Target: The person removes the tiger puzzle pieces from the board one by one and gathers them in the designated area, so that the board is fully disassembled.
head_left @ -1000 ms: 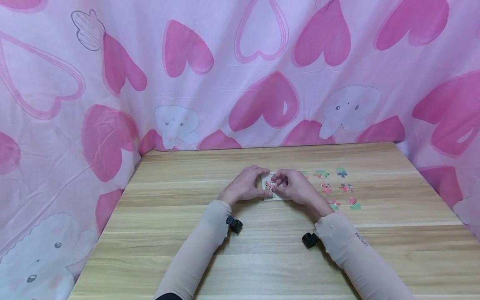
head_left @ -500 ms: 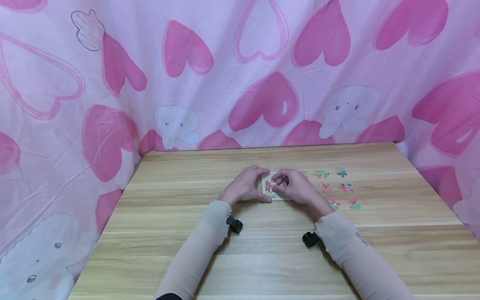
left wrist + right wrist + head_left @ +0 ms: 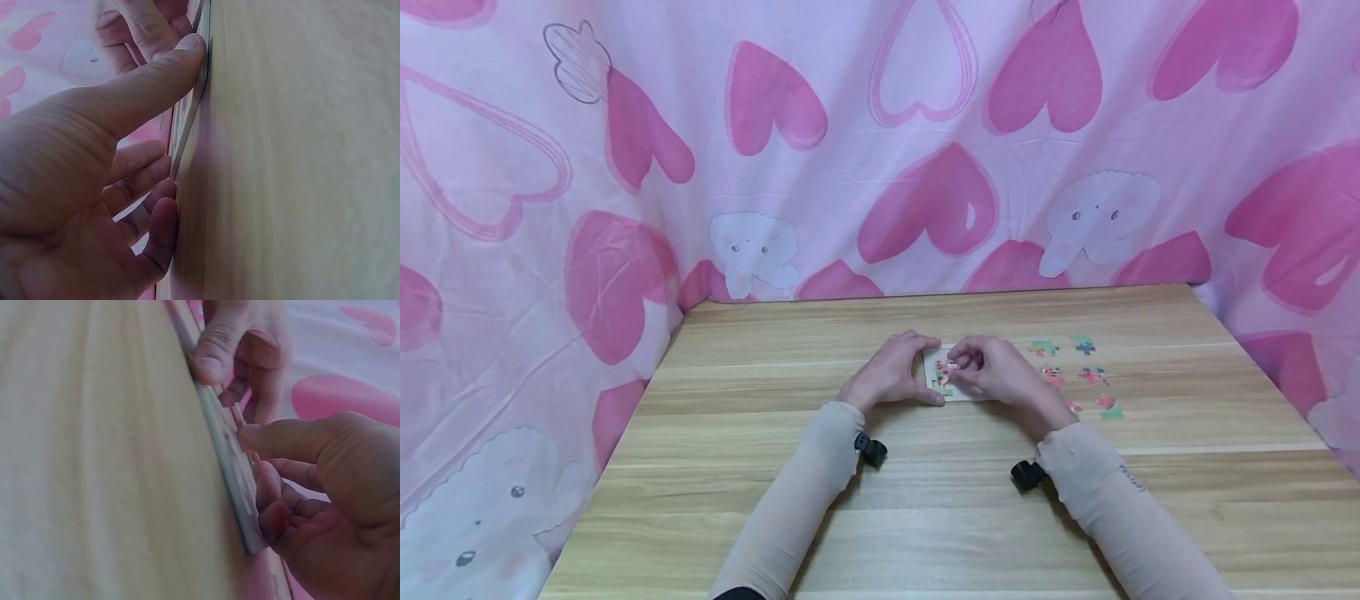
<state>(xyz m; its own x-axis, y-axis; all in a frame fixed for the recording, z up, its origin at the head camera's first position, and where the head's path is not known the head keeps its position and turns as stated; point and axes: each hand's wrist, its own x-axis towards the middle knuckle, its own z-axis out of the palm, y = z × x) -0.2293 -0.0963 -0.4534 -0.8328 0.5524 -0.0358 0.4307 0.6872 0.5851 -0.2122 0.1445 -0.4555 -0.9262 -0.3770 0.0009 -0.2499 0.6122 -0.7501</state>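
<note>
A small white-framed puzzle board (image 3: 930, 365) lies on the table in the head view. Pieces showing red and green (image 3: 942, 387) are in its left part. My left hand (image 3: 889, 369) grips the board's left end, thumb at the near edge and fingers round the far side; the left wrist view shows the thumb (image 3: 169, 72) along that edge. My right hand (image 3: 1000, 371) pinches a puzzle piece (image 3: 240, 416) between thumb and fingers, just over the board, and covers the board's right part in the head view. The piece stands tilted, its edge visible in the right wrist view.
Several loose puzzle pieces, among them a green one (image 3: 1043, 348) and a red-green one (image 3: 1108, 406), lie on the wooden table (image 3: 760, 350) right of the board. A pink heart-print curtain (image 3: 850, 167) hangs behind the table and at its sides.
My left thumb has slid off the board's face to its near edge. My right hand has shifted slightly right with the puzzle piece, uncovering more of the board's left part.
</note>
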